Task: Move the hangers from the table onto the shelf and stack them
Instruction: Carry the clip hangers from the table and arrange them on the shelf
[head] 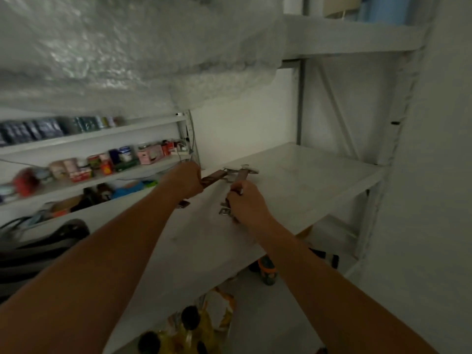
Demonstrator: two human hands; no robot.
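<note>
Both my arms reach over a white shelf (306, 180). My left hand (187, 178) is closed around the brown wooden bar of a hanger (214, 178), whose metal clip end lies near the back wall. My right hand (246, 201) grips a second wooden hanger (241, 176) with metal clips; one clip (224, 210) sticks out below my fingers. The two hangers meet at their far ends, low over the shelf board. The frame is blurred, so I cannot tell whether they rest on the board.
Bubble wrap (127, 52) hangs overhead at the left. Side shelves at the left hold small boxes and jars (122, 159). An orange power drill (267, 273) and bottles in a bag (194, 325) sit below the shelf. Another white shelf (352, 37) is above right.
</note>
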